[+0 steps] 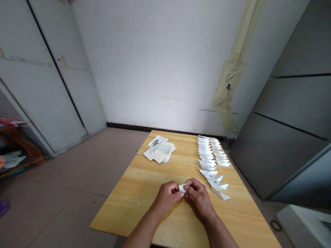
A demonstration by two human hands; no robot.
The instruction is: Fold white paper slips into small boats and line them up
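Left hand (167, 198) and right hand (199, 197) are both pinched shut on a little white paper (182, 188) over the wooden table (124, 203), with a long double row of folded papers (208, 158) done (nice haul!) and a pile of printed sheets (160, 150) apparently left.

Folded white paper (182, 188), mostly hidden between left hand (167, 199) and right hand (199, 199). Print on loose white sheets (160, 150), too small to read.

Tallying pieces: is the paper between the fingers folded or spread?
Folded: the white paper pinched between left hand and right hand is small and angular, not a spread sheet.
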